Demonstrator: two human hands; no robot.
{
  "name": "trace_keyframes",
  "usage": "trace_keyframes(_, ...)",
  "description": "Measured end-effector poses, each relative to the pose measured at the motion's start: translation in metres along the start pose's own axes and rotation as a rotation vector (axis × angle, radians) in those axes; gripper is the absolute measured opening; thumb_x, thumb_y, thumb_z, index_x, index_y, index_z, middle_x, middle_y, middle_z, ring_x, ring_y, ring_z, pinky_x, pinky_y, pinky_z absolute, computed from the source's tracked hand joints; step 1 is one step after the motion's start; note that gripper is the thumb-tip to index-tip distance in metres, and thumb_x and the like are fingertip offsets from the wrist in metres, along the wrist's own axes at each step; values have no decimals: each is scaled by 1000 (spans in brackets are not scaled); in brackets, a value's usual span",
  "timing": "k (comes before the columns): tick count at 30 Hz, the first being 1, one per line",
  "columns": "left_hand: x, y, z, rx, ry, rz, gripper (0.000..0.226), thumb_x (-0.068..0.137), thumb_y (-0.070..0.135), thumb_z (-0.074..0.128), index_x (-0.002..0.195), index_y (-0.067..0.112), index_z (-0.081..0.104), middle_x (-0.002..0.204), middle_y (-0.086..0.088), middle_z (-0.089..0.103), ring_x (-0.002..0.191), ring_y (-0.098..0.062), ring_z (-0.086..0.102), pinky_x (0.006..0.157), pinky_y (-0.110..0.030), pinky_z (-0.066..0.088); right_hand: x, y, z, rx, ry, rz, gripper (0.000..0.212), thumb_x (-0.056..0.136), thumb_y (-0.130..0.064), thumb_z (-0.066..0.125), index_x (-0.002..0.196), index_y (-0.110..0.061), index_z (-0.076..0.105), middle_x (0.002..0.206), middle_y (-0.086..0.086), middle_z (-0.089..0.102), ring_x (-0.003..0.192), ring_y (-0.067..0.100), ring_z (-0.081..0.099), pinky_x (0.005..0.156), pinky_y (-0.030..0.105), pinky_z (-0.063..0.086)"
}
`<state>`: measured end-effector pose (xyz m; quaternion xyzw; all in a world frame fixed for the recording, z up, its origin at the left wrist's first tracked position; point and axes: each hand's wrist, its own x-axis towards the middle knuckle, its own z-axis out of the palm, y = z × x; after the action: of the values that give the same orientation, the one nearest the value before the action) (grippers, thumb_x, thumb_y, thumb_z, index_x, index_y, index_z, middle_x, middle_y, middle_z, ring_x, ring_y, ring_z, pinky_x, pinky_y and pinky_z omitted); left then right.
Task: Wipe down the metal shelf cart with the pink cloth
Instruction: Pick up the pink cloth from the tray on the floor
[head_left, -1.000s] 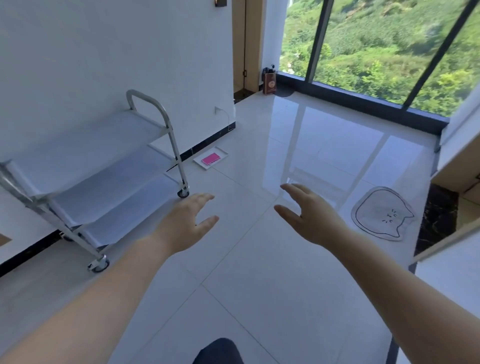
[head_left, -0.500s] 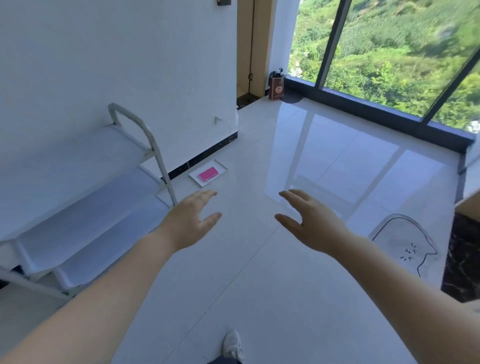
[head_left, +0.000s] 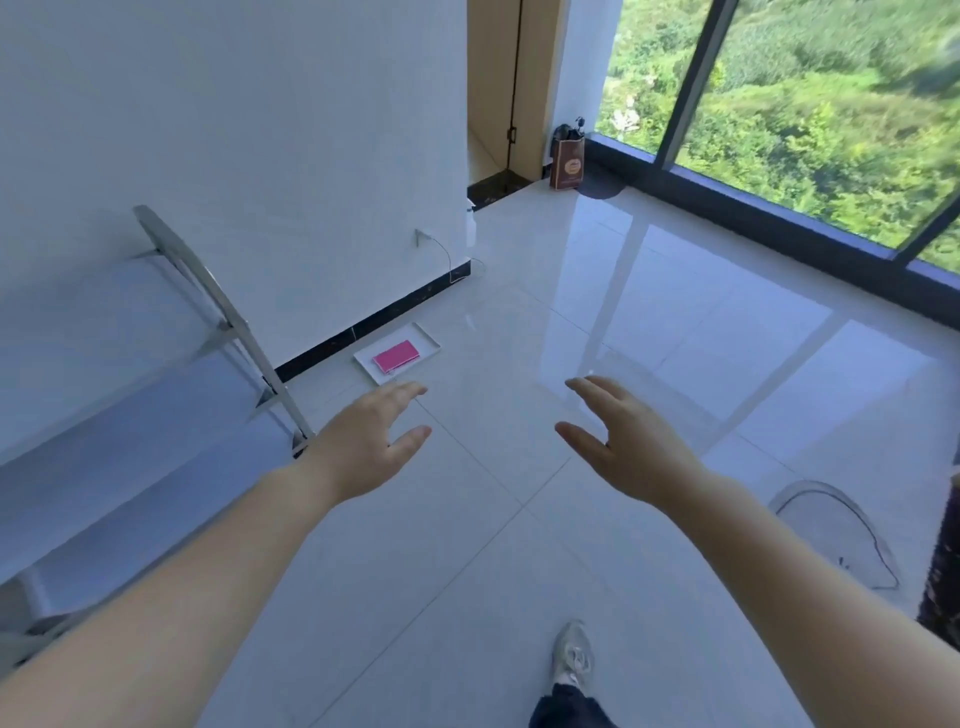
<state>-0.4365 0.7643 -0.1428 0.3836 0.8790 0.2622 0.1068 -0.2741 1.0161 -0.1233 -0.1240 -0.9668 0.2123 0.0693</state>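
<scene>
A folded pink cloth (head_left: 396, 356) lies in a flat white tray (head_left: 428, 339) on the floor by the wall's dark skirting. The metal shelf cart (head_left: 130, 405) stands along the left wall, its curved handle (head_left: 192, 265) at the near end and its shelves bare. My left hand (head_left: 363, 441) hovers in the air just in front of the tray, fingers spread and holding nothing. At the same height, further right over the tiles, my right hand (head_left: 623, 441) is spread and holds nothing too.
Glossy white floor tiles stretch ahead to a tall window wall. A brown paper bag (head_left: 568, 163) stands near a wooden door in the far corner. A cat-shaped mat (head_left: 841, 535) lies at the right. My shoe (head_left: 571, 657) is on the floor below.
The view has moved forward and to the right; the tray with the pink cloth is closer and the cart has slid to the left edge. Both hands stay spread and hold nothing.
</scene>
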Motion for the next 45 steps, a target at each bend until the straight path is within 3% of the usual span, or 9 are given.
trace_keyframes(7, 92, 41, 29, 14, 75, -105, 50, 93, 35, 49, 140, 22, 37, 148, 5, 35, 138, -8, 25, 105, -21, 18, 104, 86, -38, -33, -130, -149, 57, 90, -52, 43, 139, -25, 33, 141, -3, 41, 119, 20, 48, 97, 34, 42)
trace_keyframes(13, 141, 37, 32, -13, 128, -244, 50, 93, 37, 49, 139, 24, 37, 147, 7, 35, 134, -7, 29, 102, -19, 20, 194, 111, -45, -31, -182, -263, 56, 90, -50, 46, 138, -24, 35, 139, -4, 43, 116, 18, 50, 91, 30, 40)
trace_keyframes(17, 179, 12, 26, -29, 174, -318, 49, 93, 37, 49, 139, 24, 38, 145, 7, 39, 130, -8, 35, 101, -20, 25, 260, 112, -30, -54, -237, -350, 55, 90, -49, 46, 138, -24, 35, 137, -4, 44, 110, 18, 53, 86, 29, 43)
trace_keyframes(26, 320, -68, -11, -104, 225, -404, 50, 93, 35, 49, 140, 24, 35, 145, 6, 39, 128, -12, 39, 100, -22, 29, 441, 109, -9, -98, -265, -404, 53, 90, -46, 48, 137, -23, 37, 137, -3, 45, 99, 19, 55, 81, 24, 34)
trace_keyframes(33, 402, -118, -44, -79, 216, -415, 50, 94, 34, 48, 140, 21, 36, 146, 5, 38, 131, -13, 37, 104, -27, 31, 550, 105, 3, -37, -255, -419, 52, 89, -45, 50, 136, -23, 39, 136, -3, 46, 110, 21, 54, 83, 27, 40)
trace_keyframes(45, 538, -173, -44, -109, 282, -621, 47, 94, 33, 48, 139, 22, 38, 145, 7, 38, 130, -13, 38, 102, -27, 32, 738, 136, 45, -18, -398, -584, 52, 91, -40, 51, 137, -20, 38, 139, -1, 44, 104, 21, 55, 81, 25, 35)
